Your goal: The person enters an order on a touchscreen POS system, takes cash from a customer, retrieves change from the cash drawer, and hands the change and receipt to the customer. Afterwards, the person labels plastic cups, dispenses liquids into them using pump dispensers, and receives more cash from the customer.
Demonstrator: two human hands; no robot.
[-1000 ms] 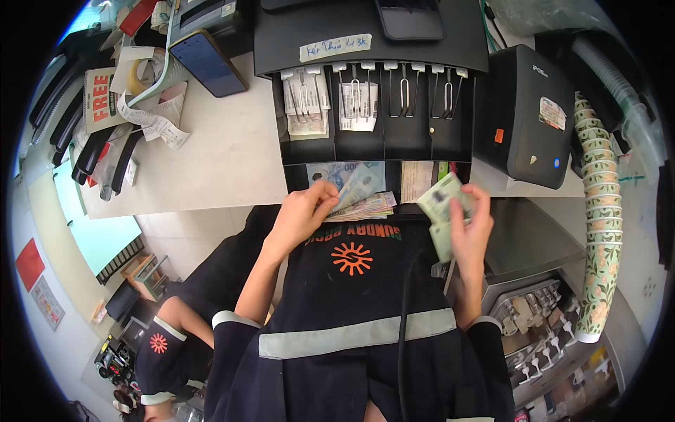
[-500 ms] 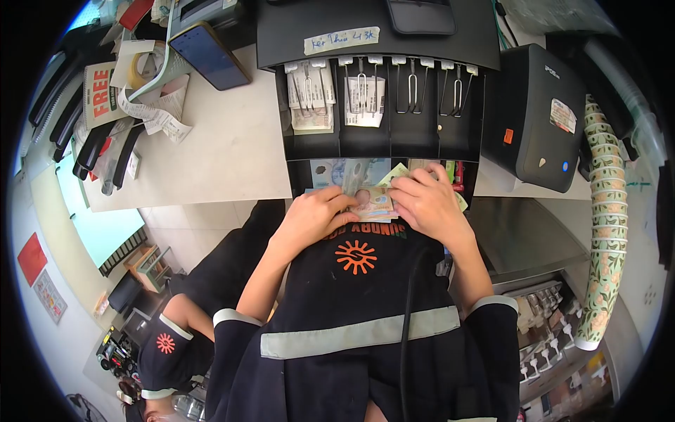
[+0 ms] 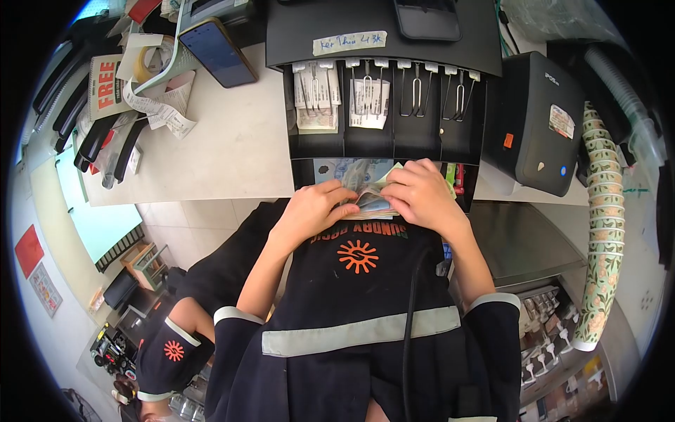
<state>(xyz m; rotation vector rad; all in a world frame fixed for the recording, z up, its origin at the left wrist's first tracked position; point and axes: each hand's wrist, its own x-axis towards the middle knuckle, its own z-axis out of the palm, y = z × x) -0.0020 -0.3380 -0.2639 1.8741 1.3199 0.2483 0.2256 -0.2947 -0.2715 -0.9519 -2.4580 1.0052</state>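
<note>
Close against my apron, a small stack of banknotes (image 3: 374, 204) is held between my two hands. My left hand (image 3: 316, 209) pinches its left side, thumb along the lower edge. With bent fingers my right hand (image 3: 423, 193) grips the right side and folds back some of the notes. Just beyond them is the open cash drawer (image 3: 387, 146). Blue banknotes (image 3: 330, 169) lie in its front part, partly covered by my hands. Farther back, wire clips hold papers (image 3: 368, 102) and banknotes (image 3: 318, 119) in the left compartments.
A phone (image 3: 218, 53) and curled receipts (image 3: 165, 112) lie on the left of the counter (image 3: 232, 155). To the right stand a black printer (image 3: 531, 123) and a long stack of patterned cups (image 3: 603, 232). Another person in a dark shirt (image 3: 165, 352) is at lower left.
The notes between my hands have been bent over, and the upper orange-brown note no longer lies flat. My right hand has shifted slightly left. The whole view has moved a little.
</note>
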